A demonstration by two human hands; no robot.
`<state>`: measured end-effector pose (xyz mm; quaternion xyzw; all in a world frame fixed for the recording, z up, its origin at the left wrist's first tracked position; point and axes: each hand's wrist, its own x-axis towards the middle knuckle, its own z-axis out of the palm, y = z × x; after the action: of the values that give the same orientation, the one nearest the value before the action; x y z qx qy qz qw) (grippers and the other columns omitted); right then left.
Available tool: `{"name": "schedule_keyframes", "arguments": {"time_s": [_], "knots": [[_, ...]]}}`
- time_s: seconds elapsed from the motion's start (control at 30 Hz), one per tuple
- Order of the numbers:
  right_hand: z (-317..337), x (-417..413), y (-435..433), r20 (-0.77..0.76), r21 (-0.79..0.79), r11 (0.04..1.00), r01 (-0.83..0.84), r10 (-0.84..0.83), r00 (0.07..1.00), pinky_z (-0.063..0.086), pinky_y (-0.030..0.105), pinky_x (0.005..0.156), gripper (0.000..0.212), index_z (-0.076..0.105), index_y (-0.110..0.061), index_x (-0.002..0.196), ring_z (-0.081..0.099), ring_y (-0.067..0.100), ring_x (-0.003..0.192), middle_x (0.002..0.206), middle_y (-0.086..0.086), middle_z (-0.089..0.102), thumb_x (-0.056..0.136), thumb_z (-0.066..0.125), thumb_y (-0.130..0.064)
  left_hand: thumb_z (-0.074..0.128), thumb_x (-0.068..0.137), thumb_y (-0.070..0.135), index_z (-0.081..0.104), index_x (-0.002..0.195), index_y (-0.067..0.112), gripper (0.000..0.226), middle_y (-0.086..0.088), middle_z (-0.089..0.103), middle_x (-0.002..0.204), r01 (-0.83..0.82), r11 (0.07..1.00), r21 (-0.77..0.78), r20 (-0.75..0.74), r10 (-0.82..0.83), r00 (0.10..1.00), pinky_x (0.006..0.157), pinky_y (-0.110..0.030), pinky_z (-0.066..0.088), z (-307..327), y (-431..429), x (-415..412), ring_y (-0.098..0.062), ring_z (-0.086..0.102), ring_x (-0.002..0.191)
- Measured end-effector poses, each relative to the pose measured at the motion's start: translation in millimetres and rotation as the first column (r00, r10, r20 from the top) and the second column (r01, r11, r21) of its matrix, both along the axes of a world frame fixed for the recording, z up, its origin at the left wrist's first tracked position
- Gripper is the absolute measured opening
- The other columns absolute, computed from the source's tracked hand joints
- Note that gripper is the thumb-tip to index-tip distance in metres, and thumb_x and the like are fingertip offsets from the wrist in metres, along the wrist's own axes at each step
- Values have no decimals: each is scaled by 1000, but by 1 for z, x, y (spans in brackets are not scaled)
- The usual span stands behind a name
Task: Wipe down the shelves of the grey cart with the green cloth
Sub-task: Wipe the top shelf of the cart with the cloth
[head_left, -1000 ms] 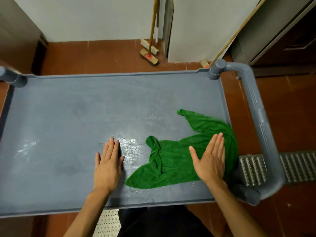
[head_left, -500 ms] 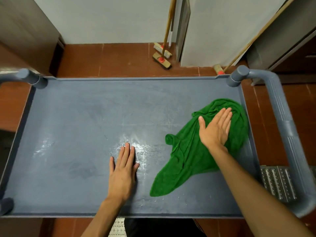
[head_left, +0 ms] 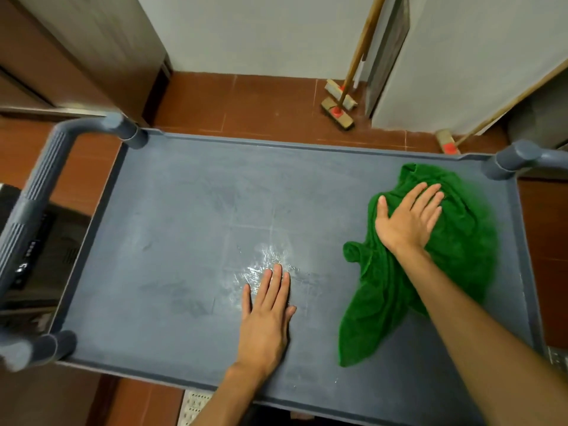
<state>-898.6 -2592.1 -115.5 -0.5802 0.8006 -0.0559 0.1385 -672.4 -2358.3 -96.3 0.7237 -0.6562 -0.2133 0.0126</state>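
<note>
The grey cart's top shelf (head_left: 184,229) fills the middle of the view. A green cloth (head_left: 461,241) lies spread over its right end, reaching up toward the far right corner post. My right hand (head_left: 405,219) presses flat on the cloth with straight fingers pointing to the far right. My left hand (head_left: 267,315) rests flat on the bare shelf near the front edge, just below a shiny wet patch (head_left: 264,262). A tail of the cloth trails back toward the front edge.
The cart has a grey handle (head_left: 33,198) at the left end and corner posts (head_left: 507,161) at the right. Two brooms (head_left: 338,109) lean on the wall behind the cart. Red tiled floor surrounds it, with a metal grate (head_left: 196,407) by the front edge.
My right hand has pushed the green cloth from the front right of the shelf up toward the far right corner. My left hand has stayed flat on the shelf.
</note>
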Motion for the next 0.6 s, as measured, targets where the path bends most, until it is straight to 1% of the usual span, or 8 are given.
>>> {"name": "schedule_keyframes", "arguments": {"time_s": [0.07, 0.1, 0.23, 0.3, 0.37, 0.4, 0.53, 0.6], "knots": [[0, 6, -2, -12, 10, 999, -34, 34, 999, -3, 49, 123, 88, 0, 3, 155, -9, 38, 151, 162, 26, -9, 98, 34, -55, 24, 104, 41, 35, 156, 16, 60, -1, 23, 166, 4, 1000, 0, 11, -4, 1000, 119, -60, 28, 0, -1, -1, -26, 21, 153], [-1, 10, -4, -15, 12, 999, -51, 52, 999, -3, 49, 123, 87, 0, 3, 155, -10, 38, 151, 162, 26, -9, 99, 34, -54, 24, 104, 41, 35, 157, 16, 60, -1, 23, 166, 11, 1000, -2, 18, -11, 1000, 119, -60, 28, 0, -2, -1, -26, 21, 153], [0, 29, -1, -9, 43, 992, -122, 123, 992, -5, 50, 122, 85, -2, 2, 155, -12, 39, 150, 162, 26, -12, 100, 33, -52, 17, 104, 44, 24, 160, 18, 62, 2, 11, 168, 27, 1000, 11, 24, -28, 999, 124, -57, 16, 0, -1, 1, -22, 7, 156], [0, 41, 2, -17, 51, 985, -164, 165, 986, -6, 50, 122, 85, -3, 1, 155, -13, 39, 150, 162, 25, -14, 100, 30, -53, 16, 105, 44, 22, 161, 19, 62, 3, 9, 169, 32, 999, 21, 32, -32, 999, 124, -56, 13, 1, -2, 3, -21, 4, 156], [1, 56, 5, -24, 53, 978, -204, 205, 978, -7, 49, 122, 85, -4, 1, 155, -15, 38, 150, 162, 24, -15, 100, 28, -54, 15, 105, 45, 17, 161, 20, 61, 4, 2, 169, 36, 999, 39, 26, -37, 999, 125, -56, 9, 1, -3, 3, -20, -2, 156], [2, 64, 7, -19, 53, 975, -217, 219, 976, -8, 48, 122, 85, -5, 0, 155, -15, 38, 150, 162, 24, -15, 100, 28, -55, 17, 106, 44, 16, 162, 20, 61, 5, 0, 169, 34, 998, 44, 19, -35, 999, 126, -55, 7, 0, -3, 3, -19, -5, 156], [4, 96, 6, 0, 51, 965, -258, 258, 966, -7, 49, 122, 85, -5, -1, 156, -16, 37, 150, 162, 22, -16, 100, 24, -57, 32, 108, 39, 20, 161, 19, 58, 3, 4, 169, 32, 999, 29, 16, -32, 999, 125, -56, 7, 1, -3, 2, -20, -3, 156], [5, 119, 8, 20, 47, 948, -315, 314, 949, -7, 48, 123, 85, -5, -2, 156, -16, 36, 150, 162, 21, -16, 99, 23, -59, 35, 109, 36, 17, 162, 19, 59, 3, 0, 169, 34, 999, 22, -6, -34, 999, 125, -57, 2, 1, -3, 1, -19, -7, 156]]}}
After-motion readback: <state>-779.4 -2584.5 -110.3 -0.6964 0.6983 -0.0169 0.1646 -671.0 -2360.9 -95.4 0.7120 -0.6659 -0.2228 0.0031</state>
